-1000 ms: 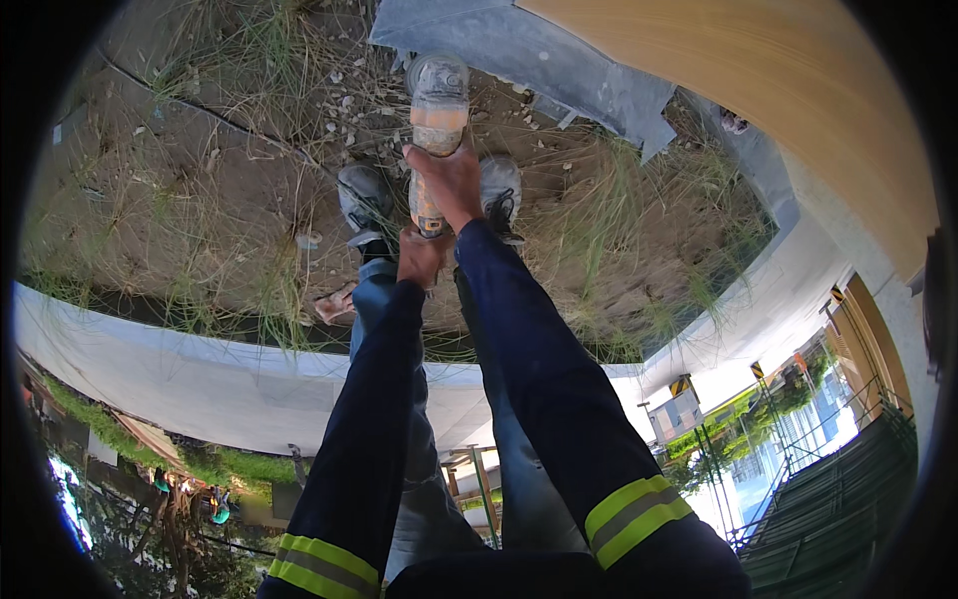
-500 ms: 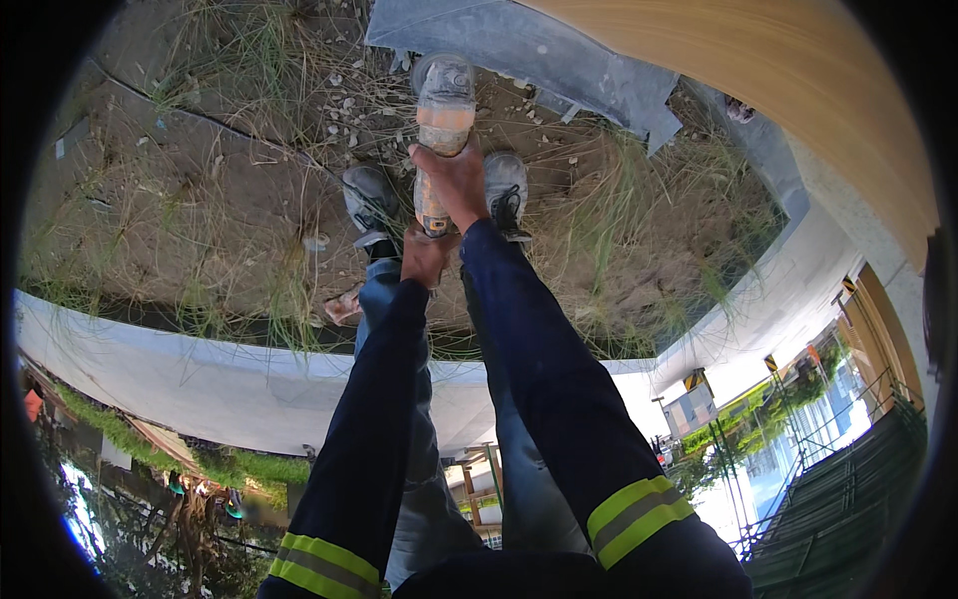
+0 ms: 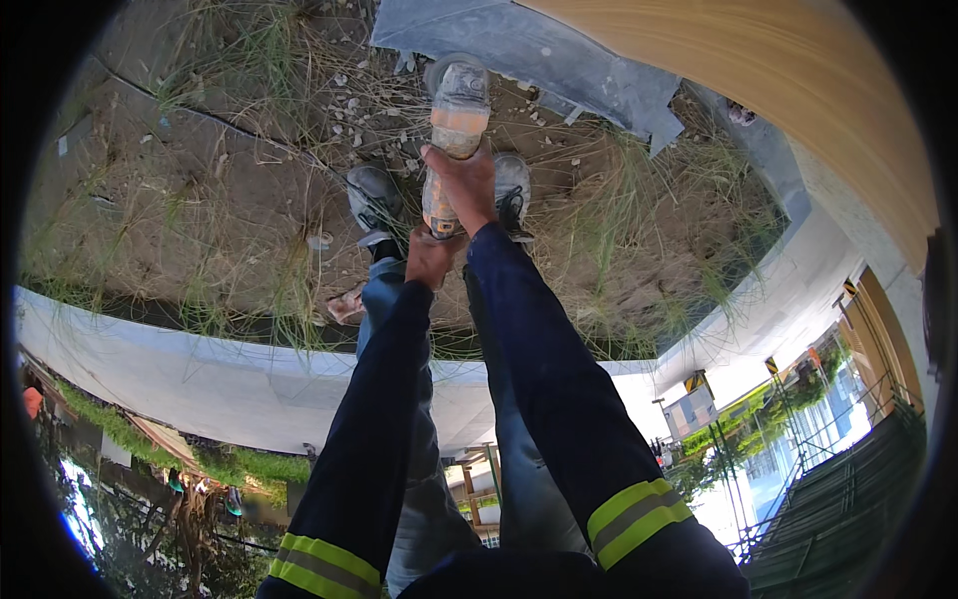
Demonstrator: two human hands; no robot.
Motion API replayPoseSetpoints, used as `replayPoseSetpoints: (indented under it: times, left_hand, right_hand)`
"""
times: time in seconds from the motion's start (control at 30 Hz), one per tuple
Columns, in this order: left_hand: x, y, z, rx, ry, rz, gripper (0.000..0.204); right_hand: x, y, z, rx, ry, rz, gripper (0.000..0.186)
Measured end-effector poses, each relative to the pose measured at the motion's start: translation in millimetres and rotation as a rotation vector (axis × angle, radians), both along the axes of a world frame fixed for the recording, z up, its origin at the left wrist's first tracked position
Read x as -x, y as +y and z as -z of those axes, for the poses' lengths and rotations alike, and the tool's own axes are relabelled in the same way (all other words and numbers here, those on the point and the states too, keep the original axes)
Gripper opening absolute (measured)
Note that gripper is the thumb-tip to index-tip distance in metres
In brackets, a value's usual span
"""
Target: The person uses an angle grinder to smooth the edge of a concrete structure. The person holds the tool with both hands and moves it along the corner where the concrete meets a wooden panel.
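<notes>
1. The right hand (image 3: 467,182) is closed around the middle of a dusty orange and grey power tool (image 3: 460,121), its thumb lying across the upper side toward the left.
2. The left hand (image 3: 432,258) holds the back end of the same tool, just below the right hand; most of its fingers are hidden, so how tightly they are closed cannot be told.
3. The tool points away from the person, above the soil (image 3: 269,210) and between the two shoes. Its rounded front end is near the edge of a grey slab (image 3: 529,48); whether they touch is unclear.
4. The left shoe (image 3: 373,198) and the right shoe (image 3: 512,188) stand on either side of the tool.
5. Small stones (image 3: 346,103) lie to the left of the tool's front end, with grass (image 3: 624,195) on both sides.
6. Both dark sleeves (image 3: 544,329) have yellow and grey bands.
</notes>
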State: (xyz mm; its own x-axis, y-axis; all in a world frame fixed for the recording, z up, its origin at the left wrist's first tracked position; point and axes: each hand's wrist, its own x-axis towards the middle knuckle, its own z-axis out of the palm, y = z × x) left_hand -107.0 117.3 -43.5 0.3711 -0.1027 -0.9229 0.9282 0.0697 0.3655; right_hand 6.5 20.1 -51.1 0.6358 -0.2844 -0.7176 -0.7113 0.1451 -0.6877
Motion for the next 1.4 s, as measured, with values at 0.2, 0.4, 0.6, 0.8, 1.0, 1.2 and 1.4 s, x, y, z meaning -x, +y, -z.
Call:
replayPoseSetpoints:
  times: [0.2, 0.4, 0.6, 0.8, 1.0, 1.2, 1.4]
  left_hand:
    - [5.2, -7.5, -9.8, -0.001, 0.024, -0.017, 0.025]
    - [-0.3, -1.0, 3.5, 0.020, -0.030, -0.006, 0.023]
    - [7.0, -11.8, 1.1, 0.030, -0.023, -0.013, 0.020]
    - [10.2, -8.1, -6.2, 0.056, 0.047, 0.002, 0.022]
    - [5.7, -2.6, 6.5, -0.006, -0.003, -0.030, 0.022]
    - [10.4, -4.8, -5.3, 0.065, 0.009, 0.045, 0.022]
    - [5.3, 0.1, 7.2, 0.038, 0.018, -0.027, 0.025]
  right_hand:
    - [12.2, -7.3, -0.5, 0.032, -0.011, -0.022, 0.050]
    - [-4.8, -1.2, -4.0, 0.018, -0.028, -0.053, 0.051]
    - [2.4, -14.0, -6.3, 0.067, 0.052, 0.012, 0.053]
    - [12.9, -8.8, 2.8, 0.050, 0.031, 0.000, 0.060]
    - [1.4, 2.3, 1.4, 0.095, 0.041, -0.031, 0.060]
    - [9.3, -7.4, -6.8, 0.085, 0.072, 0.034, 0.057]
    - [-4.5, 3.5, -7.5, 0.165, 0.060, -0.071, 0.055]
